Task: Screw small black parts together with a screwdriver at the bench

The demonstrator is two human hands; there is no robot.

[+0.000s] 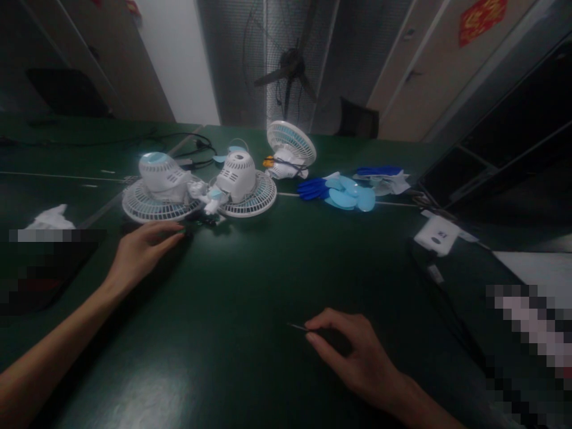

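My right hand (357,354) pinches a thin, pointed metal piece (297,327) between thumb and forefinger, just above the green table (250,286). What kind of piece it is cannot be made out. Farther off, my left hand (145,247) reaches to the front of two white fans lying face down, the left fan (163,190) and the middle fan (239,187). Its thumb and forefinger come close together at a small dark bit (188,233); what they hold is too small to name. Several small dark parts (206,221) lie beside those fingertips.
A third fan (290,149) leans at the back. Light blue fan blades (351,193) lie by blue gloves (313,188). A white box (437,234) with a black cable sits at right, and crumpled white material (51,219) at left. A tall standing fan (290,62) stands behind the table.
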